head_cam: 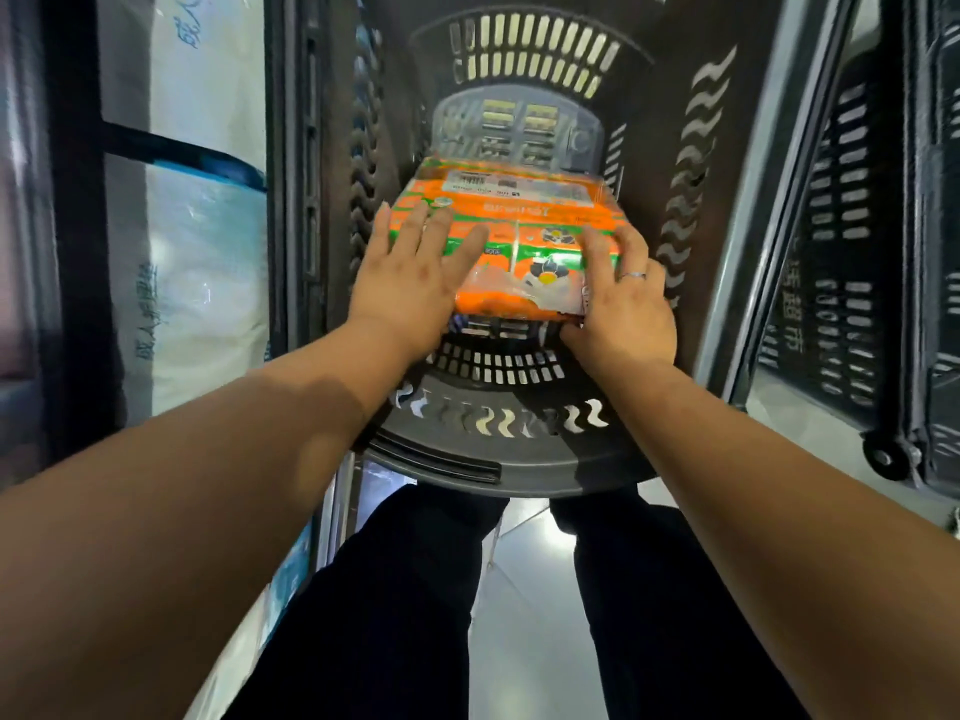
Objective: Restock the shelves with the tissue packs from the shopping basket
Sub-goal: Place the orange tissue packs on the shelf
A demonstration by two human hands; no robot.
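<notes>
Head: tissue pack (519,228) under 2 hands (410,288) (628,304)

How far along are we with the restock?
Done: only one orange tissue pack shows in the basket, with bare floor around it. In hand: the left hand lies flat on top and the right hand grips its edge. Left: lift it out and shelve it.
</notes>
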